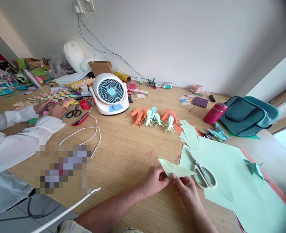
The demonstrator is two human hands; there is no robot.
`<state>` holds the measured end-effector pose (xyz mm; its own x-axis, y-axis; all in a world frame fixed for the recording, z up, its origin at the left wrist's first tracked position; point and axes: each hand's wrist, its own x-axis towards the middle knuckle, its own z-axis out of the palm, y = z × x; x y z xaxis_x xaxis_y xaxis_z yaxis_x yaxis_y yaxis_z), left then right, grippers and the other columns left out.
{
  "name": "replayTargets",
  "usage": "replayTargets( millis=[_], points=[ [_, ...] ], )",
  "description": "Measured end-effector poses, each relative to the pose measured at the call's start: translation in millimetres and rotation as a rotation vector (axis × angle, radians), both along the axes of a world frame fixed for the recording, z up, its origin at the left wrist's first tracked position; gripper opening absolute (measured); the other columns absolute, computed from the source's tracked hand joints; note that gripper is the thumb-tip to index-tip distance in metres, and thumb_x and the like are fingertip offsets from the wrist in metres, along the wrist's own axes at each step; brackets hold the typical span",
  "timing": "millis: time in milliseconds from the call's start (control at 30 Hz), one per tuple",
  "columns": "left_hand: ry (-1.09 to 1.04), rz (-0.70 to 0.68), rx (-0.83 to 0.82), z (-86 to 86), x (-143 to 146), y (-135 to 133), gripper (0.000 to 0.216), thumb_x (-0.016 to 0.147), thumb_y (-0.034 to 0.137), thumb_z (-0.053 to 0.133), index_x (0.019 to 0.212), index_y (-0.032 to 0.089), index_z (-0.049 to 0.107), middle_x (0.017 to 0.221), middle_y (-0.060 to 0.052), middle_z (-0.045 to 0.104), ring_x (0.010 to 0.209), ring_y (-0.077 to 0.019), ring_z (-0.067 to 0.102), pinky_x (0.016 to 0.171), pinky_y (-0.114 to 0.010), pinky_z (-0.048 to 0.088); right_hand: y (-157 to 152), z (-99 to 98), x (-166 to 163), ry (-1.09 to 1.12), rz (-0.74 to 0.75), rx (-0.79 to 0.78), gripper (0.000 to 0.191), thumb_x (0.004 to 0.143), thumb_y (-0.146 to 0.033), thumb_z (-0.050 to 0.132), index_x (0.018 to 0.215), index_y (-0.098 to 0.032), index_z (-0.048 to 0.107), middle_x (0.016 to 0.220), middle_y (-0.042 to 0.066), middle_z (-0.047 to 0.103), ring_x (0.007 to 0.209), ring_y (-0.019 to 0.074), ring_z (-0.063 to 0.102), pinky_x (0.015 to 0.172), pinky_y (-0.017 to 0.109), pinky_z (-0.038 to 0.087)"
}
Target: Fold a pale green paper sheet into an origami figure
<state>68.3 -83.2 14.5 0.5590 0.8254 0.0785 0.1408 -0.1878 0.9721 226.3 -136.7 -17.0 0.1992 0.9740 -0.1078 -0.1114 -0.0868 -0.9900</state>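
- Left hand point(154, 179) and right hand point(185, 187) low over the counter point(123, 155), forearms angled in from the near edge.
- Both grips pinched shut on the folded green paper point(174, 168), lifted just above the wood.
- Scissors point(202, 173) just right, on green sheets point(230, 174).
- Bare wood left of the hands; a co-worker's sleeve point(24, 136) well apart.

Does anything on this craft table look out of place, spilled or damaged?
Nothing looks spilled or broken. The scissors lie open on the green sheets, blades apart, close to the right hand and left hand pinching the folded paper. A reddish smudge marks the table.
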Motion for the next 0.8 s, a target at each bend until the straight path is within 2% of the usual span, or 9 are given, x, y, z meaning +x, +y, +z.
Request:
replayTargets(
  millis=[133, 267, 400, 533, 633, 800],
  points=[
    [0.029, -0.027, 0.07, 2.5, -0.2, -0.9, 0.013, 0.077, 0.009, 0.057, 0.084, 0.014, 0.067, 0.077, -0.001, 0.068, 0.063, -0.0099, 0.055, 0.059, -0.018, 0.042, -0.9, 3.9, -2.1, 0.031, 0.004, -0.025, 0.037, 0.071, -0.05, 0.077, 0.057, -0.018, 0.066, 0.061, 0.005, 0.065, 0.065, 0.0197, 0.058, 0.067, 0.03, 0.047],
    [0.114, -0.029, 0.144, 0.3, -0.5, -0.4, 0.014, 0.076, 0.008, 0.058, 0.084, 0.015, 0.066, 0.078, -0.001, 0.066, 0.064, -0.0107, 0.054, 0.059, -0.019, 0.041, -1.6, 5.4, -3.3, 0.103, -0.057, -0.021, 0.033, 0.07, -0.047, 0.079, 0.058, -0.02, 0.064, 0.057, 0.002, 0.061, 0.06, 0.0179, 0.054, 0.061, 0.029, 0.046],
    [0.125, -0.015, 0.144, -2.2, -1.5, 1.3, 0.017, 0.076, 0.008, 0.059, 0.089, 0.015, 0.068, 0.082, -0.003, 0.068, 0.067, -0.0121, 0.057, 0.061, -0.02, 0.042, -1.5, 4.2, -2.2, 0.122, -0.067, 0.017, 0.032, 0.071, -0.043, 0.079, 0.058, -0.02, 0.062, 0.06, 0.001, 0.059, 0.062, 0.0172, 0.052, 0.06, 0.028, 0.044],
    [0.087, 0.005, 0.155, -3.7, -2.1, 3.2, 0.009, 0.079, 0.012, 0.063, 0.084, 0.015, 0.069, 0.084, -0.004, 0.069, 0.071, -0.0134, 0.058, 0.063, -0.021, 0.043, -1.5, 1.6, -0.2, 0.149, -0.061, 0.015, 0.029, 0.072, -0.039, 0.08, 0.06, -0.019, 0.062, 0.063, 0.001, 0.058, 0.065, 0.0159, 0.052, 0.063, 0.027, 0.044],
    [0.031, 0.018, 0.093, -3.4, -1.6, 3.3, 0.003, 0.079, 0.015, 0.066, 0.08, 0.014, 0.069, 0.079, -0.003, 0.067, 0.069, -0.0125, 0.057, 0.061, -0.02, 0.042, -1.0, 1.2, 0.3, 0.157, -0.073, 0.005, 0.031, 0.07, -0.04, 0.081, 0.059, -0.019, 0.062, 0.06, 0.001, 0.058, 0.061, 0.0151, 0.051, 0.059, 0.027, 0.042],
    [-0.033, 0.023, -0.062, -1.3, -0.9, 2.2, 0.008, 0.079, 0.02, 0.068, 0.074, 0.012, 0.067, 0.065, 0.001, 0.058, 0.057, -0.0087, 0.05, 0.053, -0.018, 0.038, 0.2, 2.0, -1.0, 0.184, -0.037, -0.031, 0.031, 0.067, -0.043, 0.083, 0.062, -0.018, 0.066, 0.05, 0.0, 0.058, 0.049, 0.0126, 0.047, 0.05, 0.025, 0.036]
  ],
)
